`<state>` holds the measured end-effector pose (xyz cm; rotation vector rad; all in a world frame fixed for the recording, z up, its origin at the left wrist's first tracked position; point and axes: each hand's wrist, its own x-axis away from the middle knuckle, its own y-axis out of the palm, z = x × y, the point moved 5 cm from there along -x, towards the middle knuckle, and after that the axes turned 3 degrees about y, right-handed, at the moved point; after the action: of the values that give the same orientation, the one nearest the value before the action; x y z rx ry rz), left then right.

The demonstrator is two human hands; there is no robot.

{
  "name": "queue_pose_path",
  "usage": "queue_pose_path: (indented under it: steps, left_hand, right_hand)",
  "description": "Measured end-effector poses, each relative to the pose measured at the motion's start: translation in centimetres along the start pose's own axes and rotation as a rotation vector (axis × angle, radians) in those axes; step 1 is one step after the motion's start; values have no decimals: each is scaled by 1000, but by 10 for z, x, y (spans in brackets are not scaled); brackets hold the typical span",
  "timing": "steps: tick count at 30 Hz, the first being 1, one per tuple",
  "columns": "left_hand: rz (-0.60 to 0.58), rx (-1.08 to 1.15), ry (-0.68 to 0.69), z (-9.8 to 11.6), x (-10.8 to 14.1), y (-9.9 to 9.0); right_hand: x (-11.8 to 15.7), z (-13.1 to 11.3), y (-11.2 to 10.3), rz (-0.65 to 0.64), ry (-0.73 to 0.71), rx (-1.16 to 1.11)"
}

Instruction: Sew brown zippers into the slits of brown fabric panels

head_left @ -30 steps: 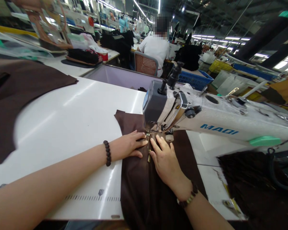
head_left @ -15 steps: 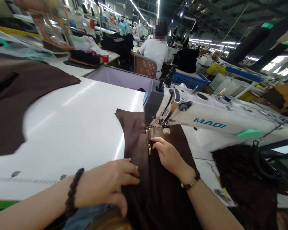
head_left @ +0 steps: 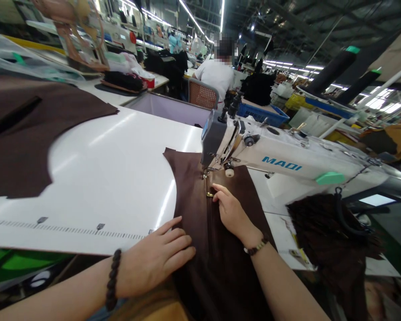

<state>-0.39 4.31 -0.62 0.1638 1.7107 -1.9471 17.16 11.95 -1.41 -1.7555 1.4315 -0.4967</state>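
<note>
A dark brown fabric panel [head_left: 230,249] lies under the presser foot [head_left: 205,175] of a white sewing machine [head_left: 284,156]. A zipper [head_left: 210,223] runs lengthwise down the panel. Its gold zipper pull [head_left: 209,194] sits just below the foot, turned sideways. At that pull, my right hand [head_left: 232,209] has curled fingers pinched on its end, with the index finger resting on the cloth beside the zipper. My left hand [head_left: 163,252] lies with fingers stretched out at the panel's left edge, the fingertips on the fabric.
Another brown panel [head_left: 26,142] with a dark slit lies on the white tabletop [head_left: 120,178] at left. Dark crumpled fabric [head_left: 321,232] hangs right of the machine. Thread cones [head_left: 334,67] stand at upper right. Beyond the table, a person in white [head_left: 217,73] sits near a blue crate [head_left: 263,113].
The zipper pull has swung from pointing toward me to lying sideways at my right fingertips. My left hand has flattened, its thumb now tucked out of sight. The view has shifted slightly.
</note>
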Motion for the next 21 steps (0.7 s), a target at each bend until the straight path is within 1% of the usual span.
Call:
queue_pose_path:
  steps: [1, 3, 5, 6, 7, 8, 9, 10, 12, 13, 14, 16, 17, 18, 19, 21]
  left_hand:
    - [34, 12, 10, 0, 0, -4]
    - [86, 42, 10, -2, -1, -11]
    - [135, 79, -11, -5, -7, -18]
    - [159, 109, -25, -6, -12, -21]
    - [173, 148, -43, -7, -20, -24]
    - [187, 192, -64, -8, -29, -27]
    - [189, 238, -82, -8, -38, -29]
    - [176, 280, -96, -7, -48, -31]
    - [174, 332, -120, -6, -62, -37]
    - [215, 324, -144, -6, -65, -43]
    - [284, 289, -184, -8, -65, -49]
    - [446, 153, -297, -14, -53, -59]
    - [488, 86, -334, -15, -45, -60]
    - [485, 35, -337, -14, -38, -57]
    - [436, 1, -313, -11, -31, -49]
    - [262, -43, -205, -1, -24, -26]
  right_hand:
    - [8, -1, -5, -22, 4, -25]
    - [32, -9, -14, -151, 5, -108]
    - [62, -25, -20, -373, -5, -217]
    - [77, -34, -21, -458, -16, -236]
    - [89, -44, -21, -513, -28, -233]
    - [97, -51, -20, -528, -30, -209]
    - [102, -57, -18, -498, -16, -177]
    - [105, -60, -15, -442, 11, -155]
    - [103, -56, -11, -289, 123, -181]
    - [102, -51, -10, -225, 200, -235]
    - [102, -44, -9, -171, 285, -303]
    - [103, -28, -11, -67, 449, -444]
    - [105, -21, -13, -18, 517, -501]
    - [107, -16, -15, 23, 566, -544]
    - [109, -12, -16, 50, 599, -575]
    - [112, -9, -17, 76, 625, -609]
